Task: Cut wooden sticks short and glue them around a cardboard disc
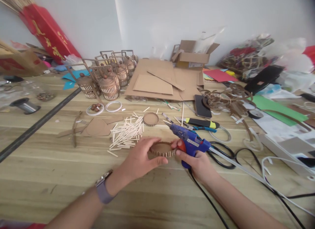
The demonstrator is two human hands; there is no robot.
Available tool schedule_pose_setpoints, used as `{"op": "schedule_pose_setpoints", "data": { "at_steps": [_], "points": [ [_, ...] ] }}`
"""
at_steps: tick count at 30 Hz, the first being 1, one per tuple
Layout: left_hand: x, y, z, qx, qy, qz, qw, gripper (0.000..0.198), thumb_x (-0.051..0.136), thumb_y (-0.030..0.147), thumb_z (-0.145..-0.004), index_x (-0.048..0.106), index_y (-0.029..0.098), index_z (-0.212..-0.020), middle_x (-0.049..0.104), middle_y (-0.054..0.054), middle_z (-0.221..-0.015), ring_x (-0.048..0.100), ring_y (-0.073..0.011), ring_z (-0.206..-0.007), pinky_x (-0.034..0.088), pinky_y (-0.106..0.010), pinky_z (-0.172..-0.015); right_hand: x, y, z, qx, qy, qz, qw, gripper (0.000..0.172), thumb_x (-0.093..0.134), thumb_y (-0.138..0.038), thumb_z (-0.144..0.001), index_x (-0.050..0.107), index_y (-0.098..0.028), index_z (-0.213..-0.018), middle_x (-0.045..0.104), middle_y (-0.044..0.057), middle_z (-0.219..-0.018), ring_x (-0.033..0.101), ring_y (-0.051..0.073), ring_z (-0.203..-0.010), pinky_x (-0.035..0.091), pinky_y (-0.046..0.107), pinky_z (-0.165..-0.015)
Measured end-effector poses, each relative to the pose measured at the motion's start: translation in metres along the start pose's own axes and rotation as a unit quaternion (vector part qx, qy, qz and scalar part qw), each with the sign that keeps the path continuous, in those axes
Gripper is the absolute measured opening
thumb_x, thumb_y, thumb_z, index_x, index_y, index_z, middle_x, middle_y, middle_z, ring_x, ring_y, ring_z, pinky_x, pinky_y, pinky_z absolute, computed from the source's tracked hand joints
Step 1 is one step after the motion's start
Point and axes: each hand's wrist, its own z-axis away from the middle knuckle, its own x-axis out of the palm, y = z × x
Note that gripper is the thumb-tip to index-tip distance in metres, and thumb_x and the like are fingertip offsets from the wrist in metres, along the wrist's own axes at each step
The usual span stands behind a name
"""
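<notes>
My left hand (145, 156) is closed round the left side of a shallow round cardboard tray (162, 149) with a ridged rim, held above the table. In my right hand (197, 161) is a blue hot glue gun (190, 138) with a red trigger, its nozzle pointing up and to the left. Fingertips of that hand also touch the tray's right edge. Just beyond my hands lies a loose pile of short pale wooden sticks (126, 134). A second round cardboard tray (151, 118) rests flat beside the pile.
Several small lidded stick-and-cardboard baskets with tall handles (109, 86) stand at the back left. Cardboard sheets (154, 84) lie behind the sticks. To the right are a yellow-black cutter (201, 122), a phone (202, 106), curled brown strips (219, 99) and black cable loops (222, 155).
</notes>
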Motion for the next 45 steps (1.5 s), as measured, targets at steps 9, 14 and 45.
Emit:
{"op": "schedule_pose_setpoints", "data": {
  "at_steps": [9, 14, 45],
  "points": [
    [-0.003, 0.003, 0.001, 0.026, -0.067, 0.02, 0.997, 0.057, 0.068, 0.043, -0.079, 0.05, 0.025, -0.13, 0.058, -0.01, -0.131, 0.053, -0.0285, -0.119, 0.043, -0.045, -0.102, 0.003, -0.002, 0.005, -0.004, 0.004, 0.019, 1.0, 0.025, 0.079, -0.035, -0.071, 0.062, -0.025, -0.086, 0.068, 0.004, -0.099, 0.061, 0.023, -0.098, 0.049, 0.036, -0.089],
    [-0.004, 0.002, 0.001, 0.086, -0.093, -0.049, 0.991, 0.084, 0.062, 0.012, -0.068, 0.031, 0.022, -0.145, 0.042, -0.012, -0.147, 0.039, -0.0307, -0.133, 0.034, -0.051, -0.111, 0.001, 0.0, 0.003, 0.012, 0.058, -0.009, 0.998, 0.031, 0.081, -0.036, -0.069, 0.063, -0.025, -0.092, 0.063, 0.008, -0.126, 0.062, 0.025, -0.104, 0.048, 0.04, -0.091],
    [0.003, -0.004, 0.005, 0.13, -0.063, -0.075, 0.987, 0.081, 0.053, 0.005, -0.075, 0.026, 0.025, -0.149, 0.037, -0.009, -0.152, 0.03, -0.026, -0.142, 0.026, -0.049, -0.118, 0.007, -0.001, 0.009, 0.047, 0.013, -0.041, 0.998, 0.026, 0.081, -0.035, -0.068, 0.062, -0.025, -0.083, 0.062, -0.001, -0.083, 0.059, 0.017, -0.08, 0.049, 0.032, -0.077]
  ]
}}
